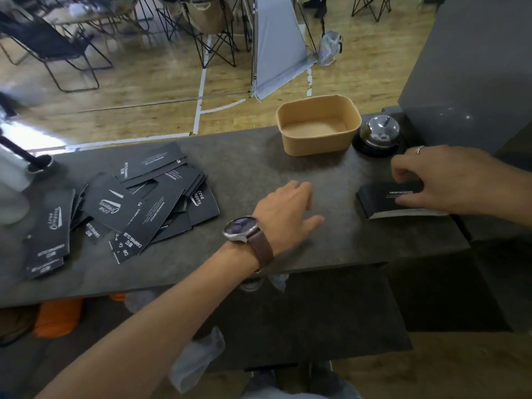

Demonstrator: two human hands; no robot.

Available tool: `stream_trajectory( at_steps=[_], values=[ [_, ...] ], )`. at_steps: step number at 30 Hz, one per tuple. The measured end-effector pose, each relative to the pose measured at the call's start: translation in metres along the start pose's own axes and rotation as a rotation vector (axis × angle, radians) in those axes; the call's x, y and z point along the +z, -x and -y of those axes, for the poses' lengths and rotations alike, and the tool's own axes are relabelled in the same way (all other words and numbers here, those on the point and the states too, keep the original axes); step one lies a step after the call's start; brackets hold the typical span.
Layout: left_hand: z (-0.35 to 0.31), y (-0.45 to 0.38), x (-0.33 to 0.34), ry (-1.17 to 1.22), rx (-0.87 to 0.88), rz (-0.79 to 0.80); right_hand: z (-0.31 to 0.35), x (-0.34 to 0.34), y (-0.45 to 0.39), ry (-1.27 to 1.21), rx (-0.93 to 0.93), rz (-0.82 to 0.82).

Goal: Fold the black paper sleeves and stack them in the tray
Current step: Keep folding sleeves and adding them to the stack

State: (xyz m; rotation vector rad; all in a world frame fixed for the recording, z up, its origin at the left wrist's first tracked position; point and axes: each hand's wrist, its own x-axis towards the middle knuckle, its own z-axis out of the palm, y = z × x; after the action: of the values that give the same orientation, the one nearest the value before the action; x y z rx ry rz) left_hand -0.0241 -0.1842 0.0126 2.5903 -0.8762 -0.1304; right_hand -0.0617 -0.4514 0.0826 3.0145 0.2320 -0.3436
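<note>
Head view: a person is standing at a dark stone counter [247, 168] and looking down at both bare forearms. The left hand [283, 210] is hovering over the bare middle of the counter with its fingers loosely spread and relaxed, holding nothing; a wristwatch [244, 227] on a brown strap is sitting on that wrist. The right hand [440, 180], wearing a ring [419, 149], is resting on a neat stack of black paper sleeves [385, 201] at the right end of the counter, its fingers curling over the far edge and its thumb lying along the top near the front, so it is gripping the stack. The two hands are well apart.

A loose pile of black sleeves [138, 205] with white print is lying scattered across the left part of the counter, many overlapping at different angles. The tan tray [318, 125] is standing upright near the far edge of the counter, between the two groups of sleeves and closer to the right one, with nothing showing inside it. A chrome service bell [378, 133] on a black base is sitting just beside the tray, to its right and just beyond the right hand. A white container [17, 180] is standing at the far left edge. Beyond the counter, folding chairs [57, 44] are standing on a wooden floor.
</note>
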Motion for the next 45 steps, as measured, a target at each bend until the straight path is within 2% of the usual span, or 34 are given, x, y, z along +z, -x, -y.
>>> stream_trajectory(
  at_steps=[11, 15, 19, 22, 26, 32, 35, 40, 45],
  values=[
    [0.133, 0.125, -0.079, -0.092, -0.521, -0.316, 0.165, 0.002, -0.075, -0.165, -0.337, -0.111],
    [0.169, 0.152, -0.088, -0.147, -0.643, -0.302, 0.219, 0.005, -0.101, -0.181, -0.420, -0.126],
    [0.185, 0.158, -0.082, -0.217, -0.659, -0.188, 0.270, 0.005, -0.123, -0.209, -0.457, -0.130],
    [0.189, 0.158, -0.075, -0.231, -0.650, -0.225, 0.301, 0.009, -0.133, -0.212, -0.458, -0.132],
    [0.190, 0.158, -0.068, -0.175, -0.603, -0.268, 0.320, 0.017, -0.137, -0.237, -0.421, -0.135],
    [0.183, 0.158, -0.069, -0.130, -0.634, -0.280, 0.312, 0.024, -0.126, -0.354, -0.351, -0.158],
    [0.168, 0.160, -0.070, -0.027, -0.610, -0.342, 0.300, 0.029, -0.112, -0.670, -0.230, -0.113],
    [0.123, 0.156, -0.059, 0.083, -0.524, -0.399, 0.284, 0.032, -0.080, -1.321, 0.045, 0.130],
    [0.080, 0.151, -0.027, 0.187, -0.447, -0.391, 0.273, 0.043, -0.053, -1.499, 0.215, 0.090]
  ],
)
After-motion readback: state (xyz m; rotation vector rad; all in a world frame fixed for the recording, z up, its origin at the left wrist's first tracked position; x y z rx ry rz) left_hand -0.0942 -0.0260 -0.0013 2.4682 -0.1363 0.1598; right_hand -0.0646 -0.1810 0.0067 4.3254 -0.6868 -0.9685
